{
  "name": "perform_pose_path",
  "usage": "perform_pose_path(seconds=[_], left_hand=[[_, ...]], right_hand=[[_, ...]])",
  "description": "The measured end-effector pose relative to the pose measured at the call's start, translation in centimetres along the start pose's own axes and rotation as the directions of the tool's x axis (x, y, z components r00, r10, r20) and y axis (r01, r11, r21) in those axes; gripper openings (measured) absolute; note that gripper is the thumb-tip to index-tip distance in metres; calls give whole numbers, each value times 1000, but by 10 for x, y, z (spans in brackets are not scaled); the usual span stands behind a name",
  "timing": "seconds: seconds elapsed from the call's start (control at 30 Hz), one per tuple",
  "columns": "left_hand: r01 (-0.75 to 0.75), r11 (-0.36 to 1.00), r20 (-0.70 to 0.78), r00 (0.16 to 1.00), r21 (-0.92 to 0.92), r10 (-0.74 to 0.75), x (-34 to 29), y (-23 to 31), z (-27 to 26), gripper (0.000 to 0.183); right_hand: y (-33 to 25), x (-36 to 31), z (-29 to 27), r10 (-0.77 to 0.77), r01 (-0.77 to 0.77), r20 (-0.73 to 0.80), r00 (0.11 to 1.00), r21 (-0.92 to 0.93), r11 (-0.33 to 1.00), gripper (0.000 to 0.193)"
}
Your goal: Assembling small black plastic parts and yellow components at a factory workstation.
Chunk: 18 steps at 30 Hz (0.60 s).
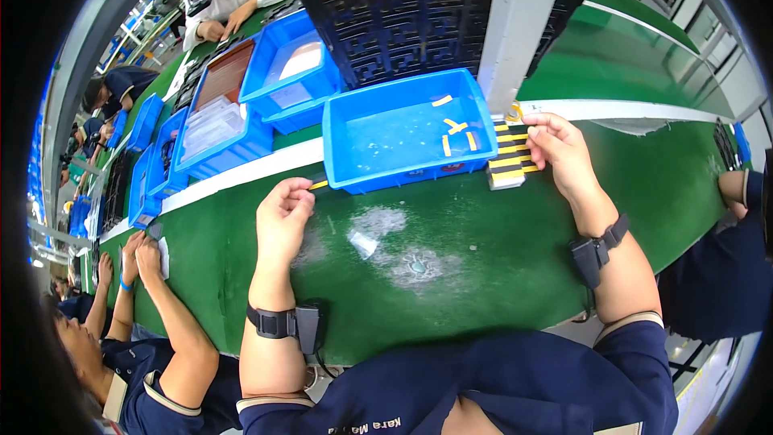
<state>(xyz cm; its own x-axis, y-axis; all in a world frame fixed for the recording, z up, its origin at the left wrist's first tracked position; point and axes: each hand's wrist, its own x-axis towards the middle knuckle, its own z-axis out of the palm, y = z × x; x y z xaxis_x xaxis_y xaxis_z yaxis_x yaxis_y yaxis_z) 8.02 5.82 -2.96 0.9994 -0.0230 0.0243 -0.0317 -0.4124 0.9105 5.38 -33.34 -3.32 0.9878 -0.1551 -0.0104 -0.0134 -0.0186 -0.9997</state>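
Observation:
My left hand (282,217) is closed in a pinch beside the left wall of a blue bin. Between its thumb and finger sticks out a thin yellow strip (320,184). On the bin's right stands a small pale block (506,182) carrying several yellow and black strips (507,147) laid crosswise. My right hand (555,153) is at the right ends of these strips, thumb and fingers pinched on a yellow one. The fingertips partly hide what they grip. Several short orange-yellow pieces (456,126) lie inside the blue bin (403,181).
A grey post (523,28) and a black slotted tray (403,20) rise behind the bin. More blue bins (229,157) stand at left. A clear scrap (363,245) lies on the green table (362,314). Co-workers sit left (181,346), far left and right (717,266).

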Motion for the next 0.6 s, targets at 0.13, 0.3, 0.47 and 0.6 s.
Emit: perform_pose_path(seconds=[0.13,0.3,0.47,0.6], left_hand=[[26,999,-2,1000,-24,-26,-1,3,0,17],[24,1000,2,1000,-12,-24,-2,4,1,16],[20,1000,31,999,-13,-20,-1,2,0,16],[18,999,40,999,-28,-17,-1,1,0,16]], right_hand=[[-1,2,-8,-31,35,-36,999,125,992,22],[0,6,-11,122,-119,-12,992,141,983,21],[0,6,-11,51,-50,-9,999,125,991,20],[-2,6,-14,-7,8,-77,997,16,1000,21]])
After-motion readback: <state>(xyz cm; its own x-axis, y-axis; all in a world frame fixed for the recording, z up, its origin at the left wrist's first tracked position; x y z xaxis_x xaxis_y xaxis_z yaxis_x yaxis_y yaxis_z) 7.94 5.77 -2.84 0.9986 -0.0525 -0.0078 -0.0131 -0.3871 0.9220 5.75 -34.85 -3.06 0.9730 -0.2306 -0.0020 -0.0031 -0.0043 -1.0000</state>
